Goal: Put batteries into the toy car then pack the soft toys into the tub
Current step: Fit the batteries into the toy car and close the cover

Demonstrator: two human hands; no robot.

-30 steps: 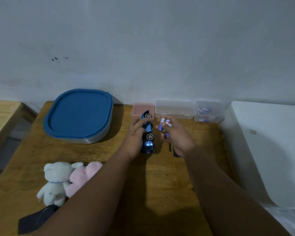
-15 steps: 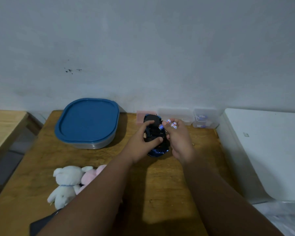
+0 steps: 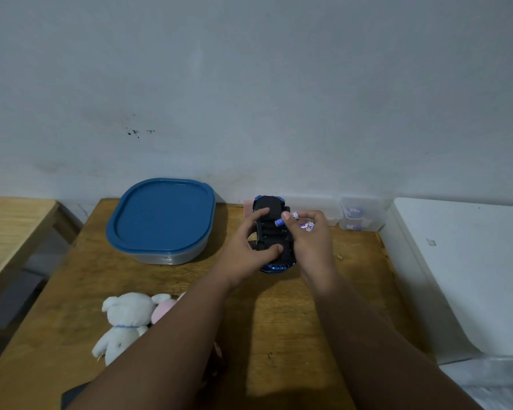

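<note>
The blue toy car (image 3: 271,232) lies upside down at the back middle of the wooden table, its black underside and battery bay facing up. My left hand (image 3: 246,253) grips it from the left, thumb on its near end. My right hand (image 3: 310,241) holds several batteries (image 3: 307,225) and pinches one (image 3: 280,221) over the bay. The tub (image 3: 160,220) with its blue lid on stands at the back left. A white soft toy (image 3: 125,321) and a pink soft toy (image 3: 162,309) lie at the front left, the pink one partly behind my left arm.
Clear small plastic boxes (image 3: 359,217) line the wall behind the car, one with batteries inside. A pink box (image 3: 248,207) peeks out beside the car. A white appliance (image 3: 462,270) borders the table on the right. A second wooden table (image 3: 9,229) stands left.
The car went from lying on its side to fully upside down in my left hand. My right hand brought the batteries over its underside, one now pinched at the bay.
</note>
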